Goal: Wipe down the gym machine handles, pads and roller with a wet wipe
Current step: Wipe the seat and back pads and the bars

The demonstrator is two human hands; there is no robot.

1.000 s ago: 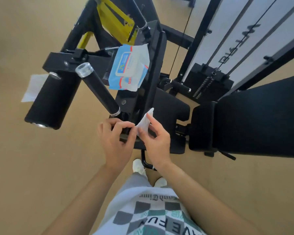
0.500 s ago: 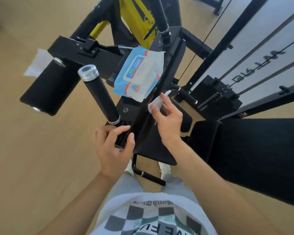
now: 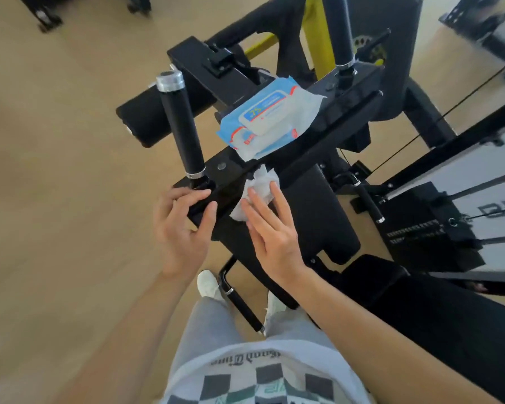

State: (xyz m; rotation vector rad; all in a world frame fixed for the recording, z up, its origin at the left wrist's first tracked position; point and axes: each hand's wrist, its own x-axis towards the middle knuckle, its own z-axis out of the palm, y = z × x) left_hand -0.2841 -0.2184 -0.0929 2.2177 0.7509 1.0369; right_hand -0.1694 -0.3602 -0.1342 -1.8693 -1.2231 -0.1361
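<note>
Two grips meet at the near end of the machine's black crossbar [image 3: 341, 106]. The left grip [image 3: 184, 225] curls round that end, fingers over the top and thumb on the near side, just below the base of the upright handle [image 3: 181, 126]. The right grip [image 3: 274, 228] lies flat with straight fingers, pressing a crumpled wet wipe [image 3: 258, 186] against the crossbar's edge, above the black pad [image 3: 318, 217]. A blue-and-white wipes pack [image 3: 268, 118] lies on the crossbar. The foam roller [image 3: 146, 121] sits behind the handle.
</note>
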